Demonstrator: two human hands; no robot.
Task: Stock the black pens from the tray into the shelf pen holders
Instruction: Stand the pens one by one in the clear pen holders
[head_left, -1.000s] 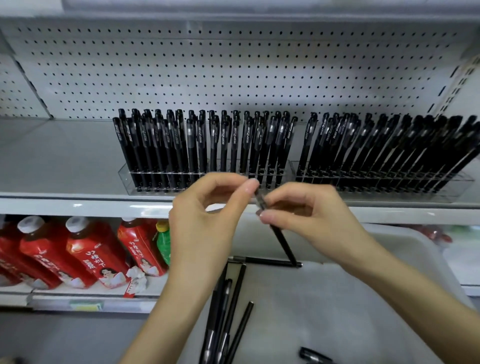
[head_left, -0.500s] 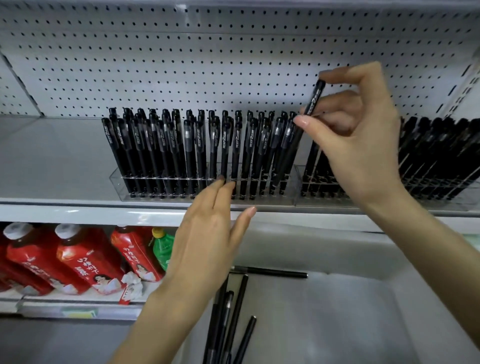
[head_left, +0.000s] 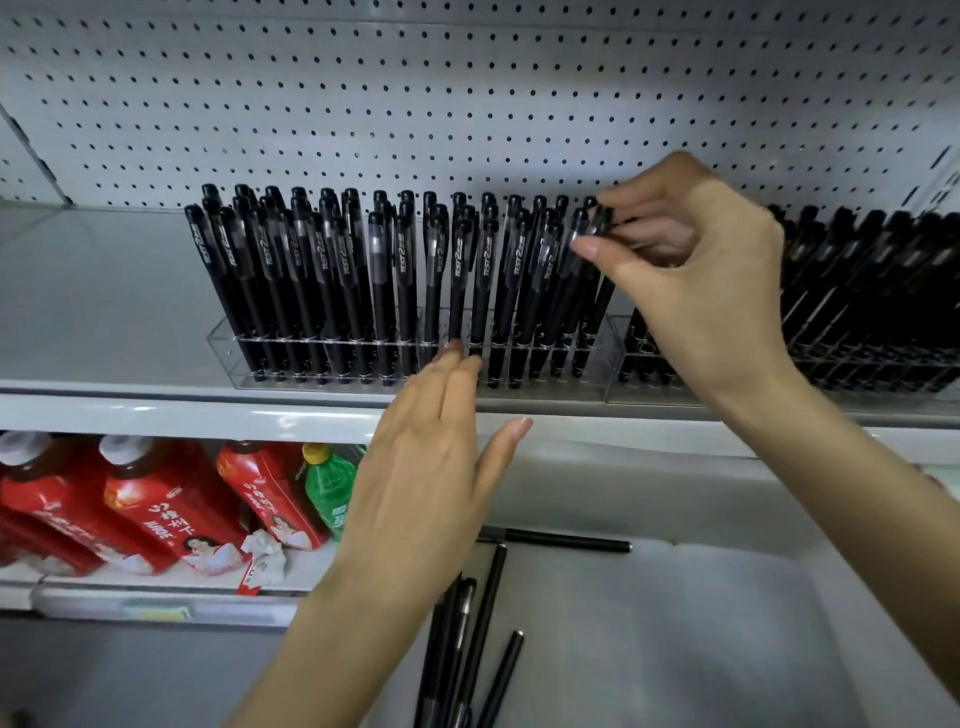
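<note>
My right hand (head_left: 696, 270) pinches the cap end of a black pen (head_left: 597, 291) between thumb and fingers. The pen stands tilted at the right end of the clear left pen holder (head_left: 223, 353), its tip down among the slots. That holder carries several upright black pens (head_left: 384, 280). A second clear holder (head_left: 883, 384) to the right is also packed with black pens, partly hidden by my right wrist. My left hand (head_left: 431, 478) is flat with fingers apart, its fingertips touching the front of the left holder. Several loose black pens (head_left: 488, 613) lie in the white tray (head_left: 727, 623) below.
The holders stand on a white shelf (head_left: 93, 312) backed by perforated pegboard (head_left: 467, 93). On the lower shelf at left stand red drink bottles (head_left: 156, 509) and a green bottle (head_left: 327, 493). The tray sits right in front of the shelf edge.
My right hand has carried the pen from over the tray up to the shelf and lowered it into the left holder's right end. My left hand let go and rose to the holder's front.
</note>
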